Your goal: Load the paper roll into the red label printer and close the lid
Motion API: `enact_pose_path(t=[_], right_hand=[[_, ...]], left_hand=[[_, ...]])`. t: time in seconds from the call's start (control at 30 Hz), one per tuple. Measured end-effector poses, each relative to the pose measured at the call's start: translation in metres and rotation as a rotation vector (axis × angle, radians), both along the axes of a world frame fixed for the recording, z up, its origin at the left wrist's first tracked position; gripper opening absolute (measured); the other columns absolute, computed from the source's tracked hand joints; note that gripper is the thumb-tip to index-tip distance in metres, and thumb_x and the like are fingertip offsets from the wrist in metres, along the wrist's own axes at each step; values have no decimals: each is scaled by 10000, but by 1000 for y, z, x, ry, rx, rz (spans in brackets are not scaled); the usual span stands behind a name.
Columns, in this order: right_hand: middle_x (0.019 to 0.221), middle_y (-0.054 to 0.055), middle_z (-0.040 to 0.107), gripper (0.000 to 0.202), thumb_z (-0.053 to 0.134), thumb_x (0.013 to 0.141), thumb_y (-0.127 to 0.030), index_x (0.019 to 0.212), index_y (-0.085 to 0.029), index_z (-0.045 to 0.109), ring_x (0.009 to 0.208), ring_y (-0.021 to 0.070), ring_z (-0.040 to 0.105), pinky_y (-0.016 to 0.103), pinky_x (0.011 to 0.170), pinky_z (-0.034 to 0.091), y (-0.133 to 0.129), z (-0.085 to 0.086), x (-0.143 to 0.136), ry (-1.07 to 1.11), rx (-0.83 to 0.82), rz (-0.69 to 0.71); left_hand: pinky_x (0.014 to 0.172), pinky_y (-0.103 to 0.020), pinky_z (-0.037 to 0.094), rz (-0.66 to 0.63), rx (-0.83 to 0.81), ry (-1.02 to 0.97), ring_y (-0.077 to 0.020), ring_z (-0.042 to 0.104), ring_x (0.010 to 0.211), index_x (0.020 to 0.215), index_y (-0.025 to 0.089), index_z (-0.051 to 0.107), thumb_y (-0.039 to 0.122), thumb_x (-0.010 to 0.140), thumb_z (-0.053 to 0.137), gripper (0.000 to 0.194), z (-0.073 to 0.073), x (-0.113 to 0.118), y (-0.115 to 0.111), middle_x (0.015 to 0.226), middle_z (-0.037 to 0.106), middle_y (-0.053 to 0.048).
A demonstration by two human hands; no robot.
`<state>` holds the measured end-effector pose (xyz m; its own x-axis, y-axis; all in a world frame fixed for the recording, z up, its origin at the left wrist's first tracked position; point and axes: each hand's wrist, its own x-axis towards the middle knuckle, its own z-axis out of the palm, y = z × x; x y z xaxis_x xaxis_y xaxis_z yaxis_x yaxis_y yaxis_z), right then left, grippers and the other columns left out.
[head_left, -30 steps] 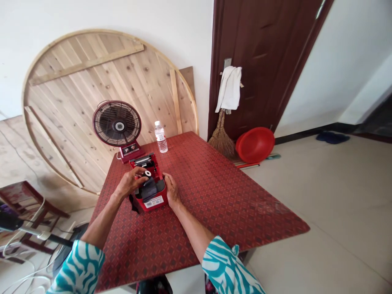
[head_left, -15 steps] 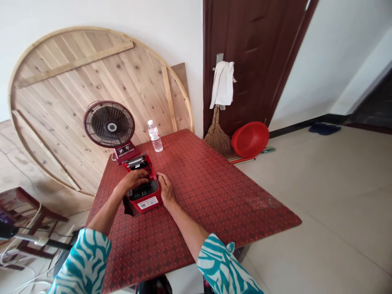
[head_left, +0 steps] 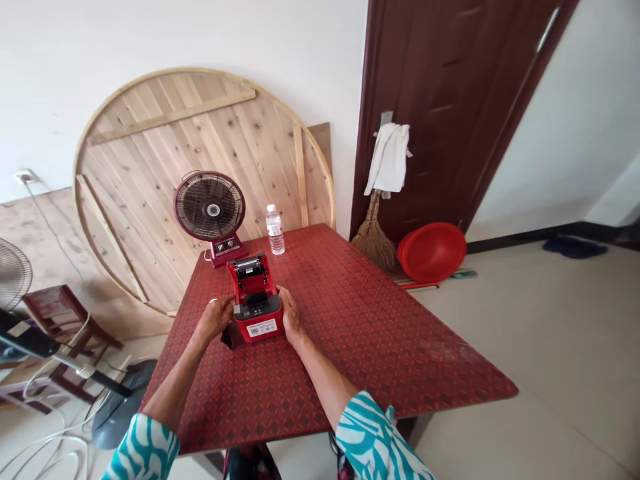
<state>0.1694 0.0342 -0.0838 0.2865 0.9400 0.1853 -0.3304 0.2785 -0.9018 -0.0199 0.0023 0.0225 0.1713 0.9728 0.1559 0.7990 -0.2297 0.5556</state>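
Note:
A red and black label printer (head_left: 258, 328) stands on the red patterned table (head_left: 360, 333), its lid raised at the back and a white sticker on its front. My left hand (head_left: 216, 319) is closed against the printer's left side, fingertips partly hidden behind it. The right side is held by my right hand (head_left: 291, 316), with the fingers along the edge and the thumb out of sight. Below my left hand, a dark strip or flap (head_left: 227, 337) hangs by the printer; I cannot tell what it is.
Behind the printer stand a small dark red fan (head_left: 212, 210) and a water bottle (head_left: 275, 230). A round wooden tabletop (head_left: 165, 160) leans on the wall. At right are a broom (head_left: 375, 237), a red basin (head_left: 434, 252) and a door; at left, a chair (head_left: 65, 313) and cables.
My left hand has come out of the printer's open compartment and moved to its left side. My right hand stays on the right side. The view has shifted left and up.

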Motion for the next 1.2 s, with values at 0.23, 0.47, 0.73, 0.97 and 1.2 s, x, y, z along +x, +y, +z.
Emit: enact_pose_path(t=[0.23, 0.47, 0.73, 0.97, 1.2], right_hand=[[1256, 76, 652, 512, 477, 826, -584, 1135, -222, 666, 1196, 232, 557, 389, 1072, 374, -10, -7, 3, -41, -43, -72], [1230, 78, 668, 507, 484, 829, -587, 1130, -214, 648, 1152, 232, 585, 392, 1023, 417, -10, -5, 4, -33, -64, -73], [1245, 110, 659, 569, 442, 845, -628, 1174, -199, 616, 1162, 240, 598, 404, 1018, 436, -8, 1, 8, -83, -14, -105], [1194, 95, 687, 538, 471, 840, -626, 1140, -211, 635, 1130, 238, 611, 410, 1020, 436, -9, 7, 7, -35, -9, -103], [1230, 81, 671, 498, 459, 861, -595, 1136, -223, 643, 1162, 230, 583, 394, 1031, 414, -11, 1, 7, -81, -15, -105]], left_hand=[[711, -257, 519, -36, 23, -52, -197, 702, 769, 1147, 171, 706, 281, 871, 422, 412, -5, -2, 1, 812, 762, -56], [916, -333, 512, 46, 117, -273, -226, 666, 1057, 1301, 157, 579, 352, 903, 465, 458, -4, -5, 30, 1163, 711, -106], [1076, -387, 408, 27, 254, -296, -244, 554, 1242, 1294, 162, 570, 436, 966, 392, 463, 33, 13, 49, 1320, 616, -110], [966, -339, 461, -170, 404, -117, -202, 600, 1035, 1030, 184, 685, 464, 994, 297, 479, 15, 3, 8, 1039, 666, -90], [929, -394, 428, -205, 506, 65, -225, 594, 979, 1010, 206, 700, 397, 997, 327, 419, -12, 4, -12, 1022, 685, -100]])
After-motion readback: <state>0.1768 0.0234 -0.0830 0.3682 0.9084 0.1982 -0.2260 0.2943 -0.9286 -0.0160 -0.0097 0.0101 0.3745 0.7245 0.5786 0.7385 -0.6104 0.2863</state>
